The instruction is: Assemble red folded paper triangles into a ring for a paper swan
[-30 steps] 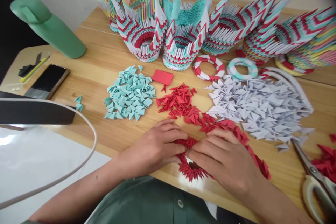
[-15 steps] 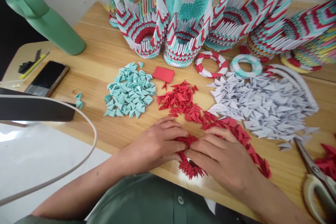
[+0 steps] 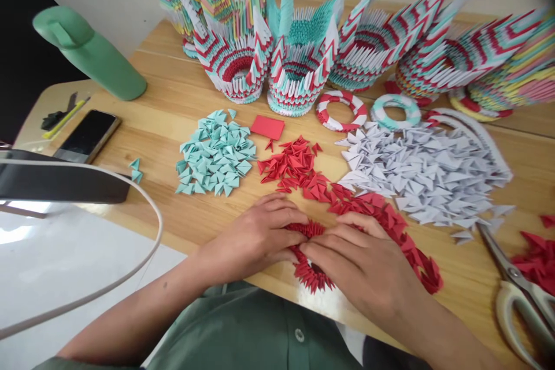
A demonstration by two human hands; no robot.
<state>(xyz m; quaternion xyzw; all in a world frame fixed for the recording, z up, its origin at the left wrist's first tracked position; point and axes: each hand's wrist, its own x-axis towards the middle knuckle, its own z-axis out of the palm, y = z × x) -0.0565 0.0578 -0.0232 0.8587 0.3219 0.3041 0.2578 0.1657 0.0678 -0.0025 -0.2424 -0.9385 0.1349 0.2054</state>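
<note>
A ring of folded red paper pieces (image 3: pixel 313 278) lies at the table's front edge, partly covered by both hands. My left hand (image 3: pixel 255 237) is closed on its left side, thumb and fingers around the rim. From the right, my right hand (image 3: pixel 358 254) grips the same ring, its fingertips meeting those of the left. Just beyond the hands spreads a trail of loose red folded pieces (image 3: pixel 299 162). Teal folded pieces (image 3: pixel 217 156) form a heap to the left, and white folded pieces (image 3: pixel 420 167) a larger one to the right.
Several paper swans (image 3: pixel 299 81) stand along the back. Two striped paper rings (image 3: pixel 359 121) lie before them, near a red card (image 3: pixel 267 126). Scissors (image 3: pixel 514 272) lie at the right. A green bottle (image 3: pixel 108 72), a phone (image 3: pixel 93 133) and a white cable (image 3: pixel 158 225) are at the left.
The camera view has shifted slightly, so the swans and bottle sit lower in the picture. Both hands keep hold of the red ring with hardly any movement.
</note>
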